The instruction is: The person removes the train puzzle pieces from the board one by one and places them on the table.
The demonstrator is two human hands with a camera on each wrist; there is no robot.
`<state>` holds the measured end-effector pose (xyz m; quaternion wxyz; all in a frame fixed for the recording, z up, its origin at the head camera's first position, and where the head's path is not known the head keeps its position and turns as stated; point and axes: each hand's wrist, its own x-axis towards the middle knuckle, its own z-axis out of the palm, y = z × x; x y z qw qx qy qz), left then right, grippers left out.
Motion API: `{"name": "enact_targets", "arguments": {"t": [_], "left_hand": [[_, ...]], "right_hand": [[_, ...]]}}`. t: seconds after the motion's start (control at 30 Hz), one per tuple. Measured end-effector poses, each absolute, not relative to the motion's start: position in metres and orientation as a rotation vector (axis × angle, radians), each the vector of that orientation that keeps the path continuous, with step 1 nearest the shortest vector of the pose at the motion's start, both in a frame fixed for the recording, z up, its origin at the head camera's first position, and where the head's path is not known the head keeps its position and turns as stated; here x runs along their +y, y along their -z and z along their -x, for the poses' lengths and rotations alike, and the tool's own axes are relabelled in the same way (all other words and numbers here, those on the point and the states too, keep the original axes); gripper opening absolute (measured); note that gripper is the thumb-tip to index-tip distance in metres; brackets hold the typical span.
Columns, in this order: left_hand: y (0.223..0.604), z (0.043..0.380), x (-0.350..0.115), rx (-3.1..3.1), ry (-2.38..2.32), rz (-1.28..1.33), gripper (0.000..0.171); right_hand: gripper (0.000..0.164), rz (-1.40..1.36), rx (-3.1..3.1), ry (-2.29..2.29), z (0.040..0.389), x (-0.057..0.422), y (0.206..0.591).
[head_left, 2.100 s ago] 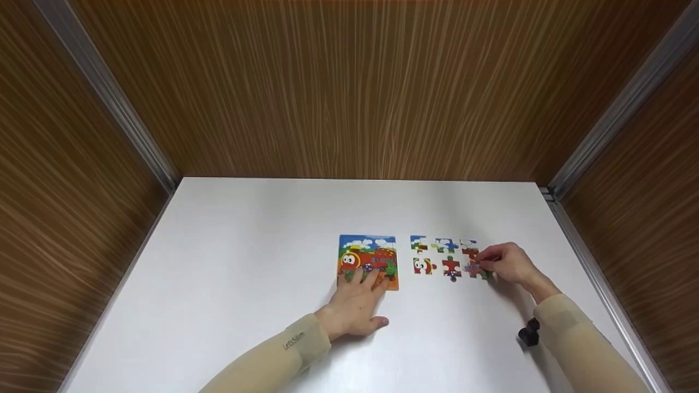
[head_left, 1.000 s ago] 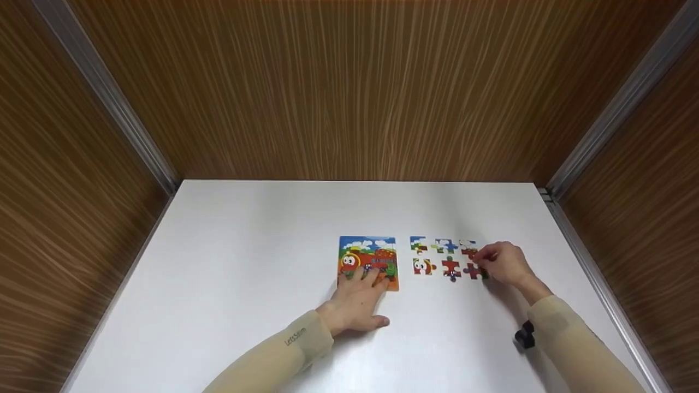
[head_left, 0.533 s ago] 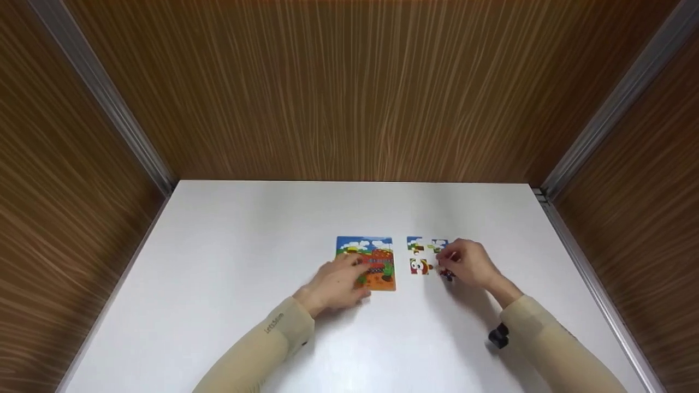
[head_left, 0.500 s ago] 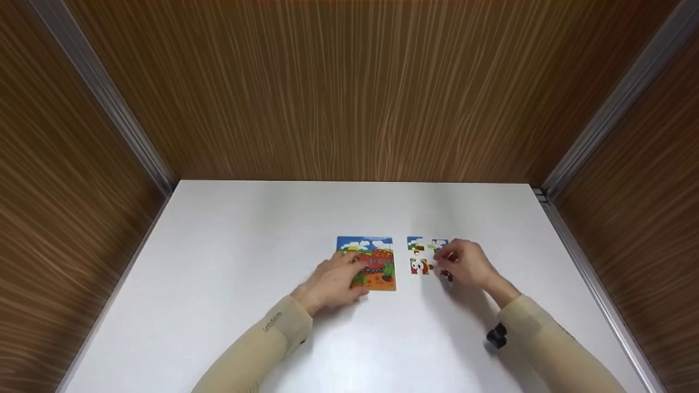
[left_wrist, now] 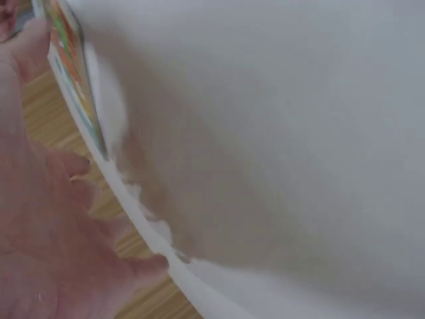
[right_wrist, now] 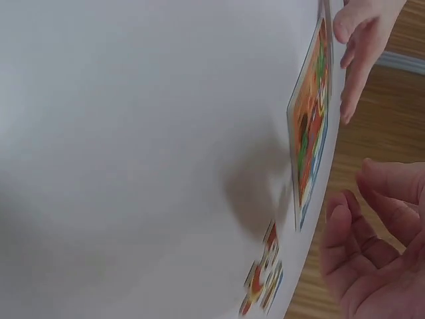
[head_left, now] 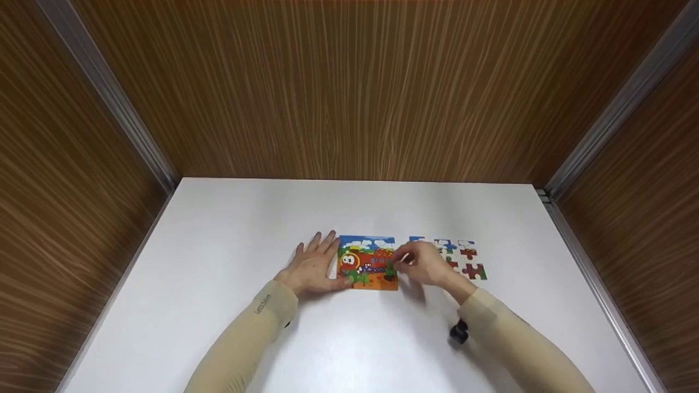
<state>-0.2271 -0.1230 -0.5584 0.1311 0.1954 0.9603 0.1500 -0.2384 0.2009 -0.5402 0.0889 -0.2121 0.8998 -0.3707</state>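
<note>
Train picture board (head_left: 371, 268) between two hands

Head view: the board lies flat on the white tabletop (head_left: 246, 229), its red train, blue sky and orange ground mostly in sight. To its right, near it, lie loose jigsaw pieces (head_left: 474, 271) in two rough rows; the right hand (head_left: 427, 265) stands over the leftmost ones and hides much of them. A small black object (head_left: 459, 332) sits by the right sleeve (head_left: 508, 333), and wood-grained panels (head_left: 349, 93) rise behind and at both sides. The left hand (head_left: 312, 268) is spread beside the board's left edge, thumb over its lower left corner. The right hand's fingers are bent, tips at the board's right edge; whether they touch it cannot be told from here.

Left wrist view: the board shows at the upper left, seen steeply from the side, the thumb against it. The other fingers are fanned apart.

Right wrist view: the board stands edge-on near the middle right, with blurred pieces just below. The right hand is loosely curved, a gap showing between its fingertips, and appears apart from the board.
</note>
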Motion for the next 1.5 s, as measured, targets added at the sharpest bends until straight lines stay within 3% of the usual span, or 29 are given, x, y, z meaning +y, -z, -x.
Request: {"name": "enact_targets", "arguments": {"t": [0.47,0.87,1.5], "left_hand": [[0.561,0.23,-0.12,2.745,-0.294,-0.575,0.119],[0.56,0.228,-0.111,2.765,-0.247,-0.634,0.113],[0.562,0.23,-0.119,2.761,-0.278,-0.611,0.112]], "right_hand": [[0.034,0.74,2.535,1.094,0.247,0.134,0.549],[0.046,0.728,2.553,1.052,0.247,0.122,0.56],[0.04,0.826,2.646,1.005,0.245,0.109,0.565]]}}
